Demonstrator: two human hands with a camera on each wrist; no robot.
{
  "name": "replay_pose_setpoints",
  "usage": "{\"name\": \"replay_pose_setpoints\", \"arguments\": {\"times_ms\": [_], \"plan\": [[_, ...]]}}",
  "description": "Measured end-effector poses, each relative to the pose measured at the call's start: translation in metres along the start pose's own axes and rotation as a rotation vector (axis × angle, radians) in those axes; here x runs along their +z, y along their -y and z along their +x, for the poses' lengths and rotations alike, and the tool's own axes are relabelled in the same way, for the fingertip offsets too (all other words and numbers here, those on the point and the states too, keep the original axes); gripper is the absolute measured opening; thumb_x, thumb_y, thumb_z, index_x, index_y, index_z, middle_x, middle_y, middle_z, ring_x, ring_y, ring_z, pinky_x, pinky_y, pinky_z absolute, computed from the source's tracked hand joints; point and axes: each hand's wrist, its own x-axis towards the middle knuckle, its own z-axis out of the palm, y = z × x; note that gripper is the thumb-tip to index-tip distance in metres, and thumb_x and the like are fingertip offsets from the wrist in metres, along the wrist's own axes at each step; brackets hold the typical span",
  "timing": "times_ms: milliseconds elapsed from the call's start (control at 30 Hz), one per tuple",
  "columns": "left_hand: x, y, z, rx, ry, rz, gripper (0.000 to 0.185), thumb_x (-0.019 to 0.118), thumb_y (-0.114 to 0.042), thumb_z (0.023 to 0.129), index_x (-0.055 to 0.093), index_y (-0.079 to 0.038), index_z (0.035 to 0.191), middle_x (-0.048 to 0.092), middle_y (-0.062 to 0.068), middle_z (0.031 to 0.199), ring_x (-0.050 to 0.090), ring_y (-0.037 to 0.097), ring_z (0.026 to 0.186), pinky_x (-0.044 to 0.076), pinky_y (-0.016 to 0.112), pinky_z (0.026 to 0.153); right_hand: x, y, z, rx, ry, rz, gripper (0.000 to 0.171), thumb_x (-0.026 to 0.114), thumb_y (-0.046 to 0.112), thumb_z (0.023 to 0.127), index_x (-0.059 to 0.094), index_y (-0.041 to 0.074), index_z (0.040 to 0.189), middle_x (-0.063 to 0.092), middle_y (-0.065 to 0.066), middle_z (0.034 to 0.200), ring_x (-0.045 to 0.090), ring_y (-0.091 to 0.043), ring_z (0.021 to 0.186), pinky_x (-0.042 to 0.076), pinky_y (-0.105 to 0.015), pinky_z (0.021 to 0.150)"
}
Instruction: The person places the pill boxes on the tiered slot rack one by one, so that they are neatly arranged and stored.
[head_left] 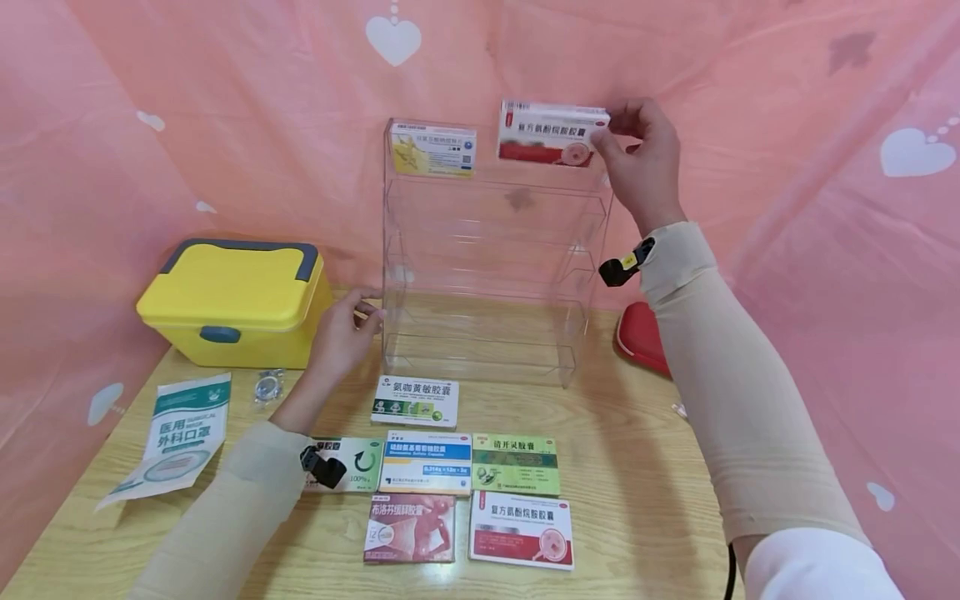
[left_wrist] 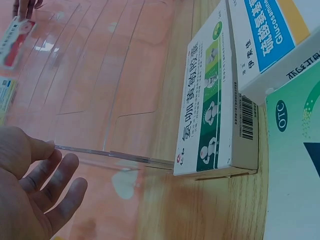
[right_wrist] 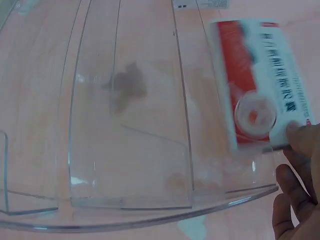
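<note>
Lying along the left edge of the desk [head_left: 622, 467] is a mask packet [head_left: 180, 437], with a yellow case [head_left: 225, 287] at the far left corner and a small clear-wrapped item [head_left: 268, 387] just in front of it. The left hand [head_left: 347, 333] has its grip together on a clear tiered rack [head_left: 480, 367], thumb and forefinger pinching the edge of its left side panel. That rack stands toward the far edge, a yellow-and-white box [head_left: 433, 154] at the left of its top tier. Six medicine boxes [head_left: 426, 467] lie before it, toward the near edge. Farther right, the right hand [head_left: 647, 162] has its grip clamped on one end of a red-and-white box [head_left: 551, 133], held up at the right of the top tier; whether that box touches the rack, I cannot tell. Near the far right corner, a red pouch [head_left: 640, 337] sits partly behind the right sleeve [head_left: 742, 375].
</note>
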Motion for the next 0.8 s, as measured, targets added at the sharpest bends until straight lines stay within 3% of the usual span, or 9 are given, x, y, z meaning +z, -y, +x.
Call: {"name": "replay_pose_setpoints", "arguments": {"times_ms": [400,567,667,733,800], "plan": [[-0.001,-0.001,0.001,0.010,-0.009,0.007,0.030,0.064,-0.017,0.102,0.062,-0.008,0.131,0.066,0.009,0.101,0.062,0.025,0.080,0.054,0.038,0.067,-0.003,-0.016,0.006,0.026,0.032,-0.036,0.030,0.070,0.027,0.098,0.063,0.025,0.127,0.060,0.004,0.129,0.052,-0.013,0.114,0.039,-0.030,0.095],[0.002,-0.001,0.002,0.019,-0.003,0.000,0.029,0.064,-0.017,0.102,0.062,-0.008,0.130,0.066,0.009,0.101,0.062,0.025,0.080,0.054,0.038,0.067,-0.010,-0.021,-0.001,0.000,-0.004,-0.051,0.031,0.068,0.026,0.098,0.063,0.022,0.129,0.059,0.004,0.130,0.051,-0.012,0.115,0.038,-0.029,0.093],[0.004,-0.002,0.001,0.024,0.004,-0.009,0.029,0.064,-0.017,0.102,0.062,-0.008,0.129,0.066,0.009,0.101,0.063,0.025,0.081,0.054,0.038,0.067,-0.017,-0.019,-0.022,-0.072,-0.068,-0.067,0.031,0.066,0.024,0.099,0.064,0.016,0.128,0.058,0.003,0.128,0.050,-0.014,0.115,0.038,-0.029,0.092],[0.005,-0.001,0.001,0.023,0.013,-0.017,0.029,0.064,-0.018,0.102,0.062,-0.008,0.130,0.066,0.009,0.101,0.062,0.025,0.081,0.054,0.038,0.067,-0.021,-0.013,-0.049,-0.131,-0.092,-0.039,0.030,0.066,0.019,0.098,0.064,0.007,0.126,0.058,-0.002,0.123,0.052,-0.015,0.110,0.042,-0.028,0.090],[0.006,-0.001,0.000,0.023,0.018,-0.025,0.029,0.064,-0.017,0.102,0.062,-0.008,0.130,0.066,0.009,0.100,0.062,0.025,0.081,0.053,0.038,0.066,-0.025,-0.018,-0.080,-0.167,-0.062,0.013,0.029,0.066,0.015,0.098,0.064,0.000,0.123,0.061,-0.007,0.116,0.055,-0.017,0.101,0.045,-0.026,0.084]]}}
